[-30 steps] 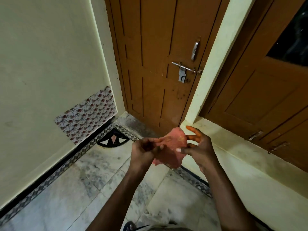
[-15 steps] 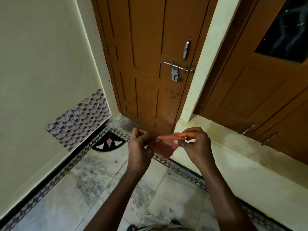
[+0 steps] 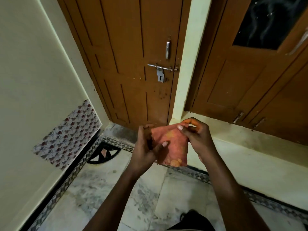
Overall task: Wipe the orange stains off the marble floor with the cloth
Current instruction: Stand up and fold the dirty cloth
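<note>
Now both hands, left hand (image 3: 145, 147) and right hand (image 3: 197, 135), pinch the cloth (image 3: 173, 145) chest-high, fingers clamped

A home hallway corner: brown wooden door (image 3: 133, 60) with bolt latch (image 3: 160, 70), marble floor (image 3: 93, 197).

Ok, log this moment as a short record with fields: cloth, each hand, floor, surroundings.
cloth: pinkish-orange cloth, held up in the air between both hands, with yellowish patches
left hand: left hand grips the cloth's left edge
right hand: right hand pinches its top right corner
floor: marble floor, grey smudges, patterned border; cloth not touching it
surroundings: brown door with bolt latch behind
</note>
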`<state>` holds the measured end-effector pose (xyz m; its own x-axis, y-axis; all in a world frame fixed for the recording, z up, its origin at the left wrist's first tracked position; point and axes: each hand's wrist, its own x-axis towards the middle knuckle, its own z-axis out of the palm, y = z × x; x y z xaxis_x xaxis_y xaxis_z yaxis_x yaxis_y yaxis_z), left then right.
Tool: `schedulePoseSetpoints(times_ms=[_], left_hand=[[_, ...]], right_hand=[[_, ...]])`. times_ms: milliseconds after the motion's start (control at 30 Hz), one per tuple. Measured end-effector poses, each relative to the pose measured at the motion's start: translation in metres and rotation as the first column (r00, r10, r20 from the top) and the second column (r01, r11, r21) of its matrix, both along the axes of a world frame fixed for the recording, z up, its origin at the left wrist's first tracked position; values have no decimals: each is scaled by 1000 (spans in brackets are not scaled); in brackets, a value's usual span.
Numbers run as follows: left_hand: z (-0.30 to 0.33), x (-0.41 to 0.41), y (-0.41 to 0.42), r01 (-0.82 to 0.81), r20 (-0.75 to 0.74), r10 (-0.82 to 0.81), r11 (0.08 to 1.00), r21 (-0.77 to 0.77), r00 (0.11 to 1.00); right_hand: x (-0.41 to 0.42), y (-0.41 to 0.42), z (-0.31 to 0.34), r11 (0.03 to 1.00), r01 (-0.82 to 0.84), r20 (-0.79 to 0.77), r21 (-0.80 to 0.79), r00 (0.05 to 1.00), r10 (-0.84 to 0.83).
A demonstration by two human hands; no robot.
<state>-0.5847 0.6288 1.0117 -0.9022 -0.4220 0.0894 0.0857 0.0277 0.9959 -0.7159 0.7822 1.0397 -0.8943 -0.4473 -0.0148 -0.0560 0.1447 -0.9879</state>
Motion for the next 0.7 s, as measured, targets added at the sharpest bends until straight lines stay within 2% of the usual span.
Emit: schedulePoseSetpoints(times_ms=[133, 267, 400, 567, 700], left_hand=[[-15, -27, 7, -41, -14, 40, 996, -79, 999], [-33, -72, 14, -65, 58, 77, 980, -186, 995], [-52, -136, 29, -5, 230, 31, 994, -113, 973], [-83, -236, 38, 170, 402, -81, 967, -192, 912], [-117, -314, 43, 134, 508, 5, 962, -236, 861]], right_hand=[[-20, 15, -16, 995, 80, 191, -52, 979, -69], [-51, 35, -38, 994, -44, 334, -95, 940, 73], [-112, 56, -71, 994, -95, 272, -56, 957, 106], [-211, 72, -121, 998, 48, 174, 38, 983, -54], [-283, 65, -169, 972, 126, 143, 198, 977, -156]])
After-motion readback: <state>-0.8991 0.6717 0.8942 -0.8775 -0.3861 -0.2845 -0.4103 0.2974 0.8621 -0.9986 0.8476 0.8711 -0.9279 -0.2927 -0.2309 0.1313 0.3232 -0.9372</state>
